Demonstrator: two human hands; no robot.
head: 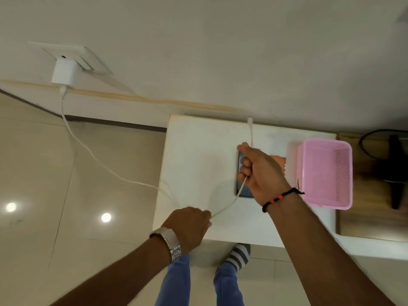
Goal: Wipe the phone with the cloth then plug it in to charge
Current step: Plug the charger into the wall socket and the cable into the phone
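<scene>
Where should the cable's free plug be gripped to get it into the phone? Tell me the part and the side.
Grip the plug by its stiff housing, not the cord. It sticks up beyond the right hand, which holds the cable lower down, so sliding that grip up from below seems easiest. The phone lies flat under that hand; its port is not visible.

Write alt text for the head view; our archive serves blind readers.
A person's right hand grips a white charging cable near its free plug end, above a dark phone on a white table. Their left hand holds the cable's slack, which runs to a wall charger; a pink basket stands nearby.
</scene>
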